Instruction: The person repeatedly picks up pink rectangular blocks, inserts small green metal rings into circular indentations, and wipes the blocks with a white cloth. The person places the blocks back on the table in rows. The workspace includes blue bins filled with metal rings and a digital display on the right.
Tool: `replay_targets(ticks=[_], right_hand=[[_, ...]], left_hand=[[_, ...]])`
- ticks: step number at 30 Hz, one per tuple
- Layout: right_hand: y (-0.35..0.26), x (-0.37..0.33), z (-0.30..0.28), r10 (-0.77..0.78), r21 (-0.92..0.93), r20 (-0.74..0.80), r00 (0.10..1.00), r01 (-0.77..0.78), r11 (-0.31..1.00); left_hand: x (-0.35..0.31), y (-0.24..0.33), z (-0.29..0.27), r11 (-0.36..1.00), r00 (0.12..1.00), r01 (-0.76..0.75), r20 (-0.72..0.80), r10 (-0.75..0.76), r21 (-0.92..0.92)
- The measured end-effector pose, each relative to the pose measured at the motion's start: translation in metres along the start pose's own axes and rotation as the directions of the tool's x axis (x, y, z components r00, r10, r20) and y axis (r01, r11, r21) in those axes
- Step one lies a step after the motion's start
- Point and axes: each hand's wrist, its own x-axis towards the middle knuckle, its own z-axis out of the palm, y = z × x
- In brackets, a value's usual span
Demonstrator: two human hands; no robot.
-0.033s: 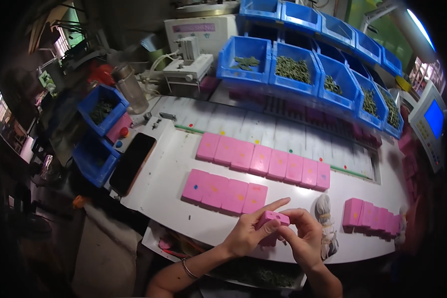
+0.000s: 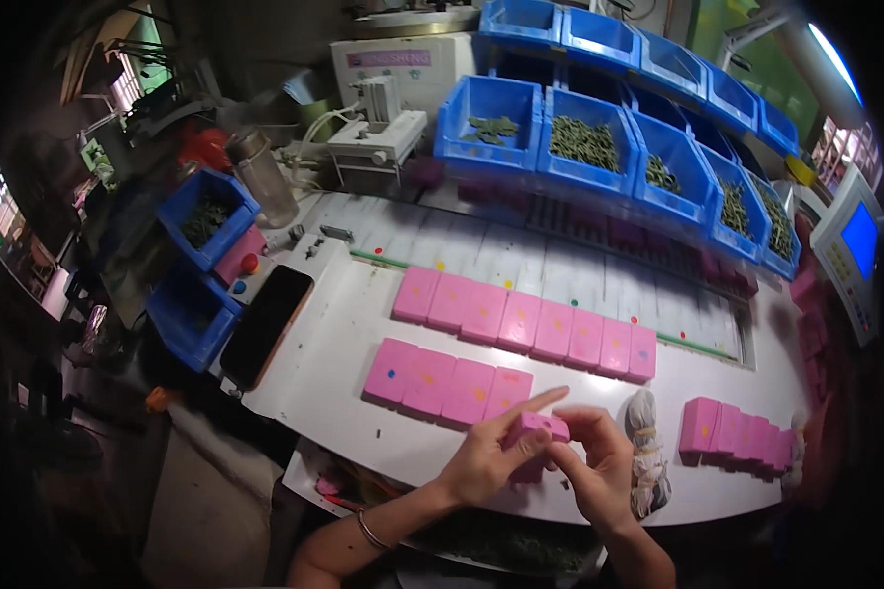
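**Risk notes: small pink box held over the table edge**

Head view. The left hand [image 2: 481, 461] and the right hand [image 2: 599, 466] meet over the near edge of the white table [image 2: 334, 363]. Between them sits a small pink rectangular plastic box [image 2: 538, 427], raised off the surface. The left grip is closed on the box's left end, with the index finger stretched out straight above it. The right grip is closed on the box's right end, fingers curled. Whether the box's lid is open or seated cannot be told.

Probable faults from this position:

- Drop. The box is carried by fingertips only, and the straightened left index finger adds no support. A slip would likely send it onto the near row of flat pink plastic boxes [image 2: 447, 378] or off the table edge.
- Row disturbance. The near row lies just beyond the hands. A forward move of either wrist could push its boxes out of line, possibly into the far row of pink boxes [image 2: 525, 324].
- Side contact. A tied bundle of pale cloth [image 2: 646, 461] lies just beside the right hand, and the upright stack of pink boxes [image 2: 742, 437] stands near it. A sideways sweep of the right forearm could topple the stack.
- The black phone [image 2: 265, 324] lies well apart to the left and is at little risk.
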Motion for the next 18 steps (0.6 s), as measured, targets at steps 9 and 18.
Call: replay_targets(ticks=[9, 18], right_hand=[[0.044, 0.035, 0.019, -0.188, -0.630, 0.322, 0.928, 0.358, 0.689], [0.034, 0.037, 0.013, -0.109, -0.516, 0.307, 0.945, 0.262, 0.816]], left_hand=[[0.134, 0.070, -0.245, 0.769, 0.755, 0.108, -0.556, 0.349, 0.630], [0.190, 0.075, -0.294, 0.170, 0.630, 0.525, -0.515, 0.581, 0.834]])
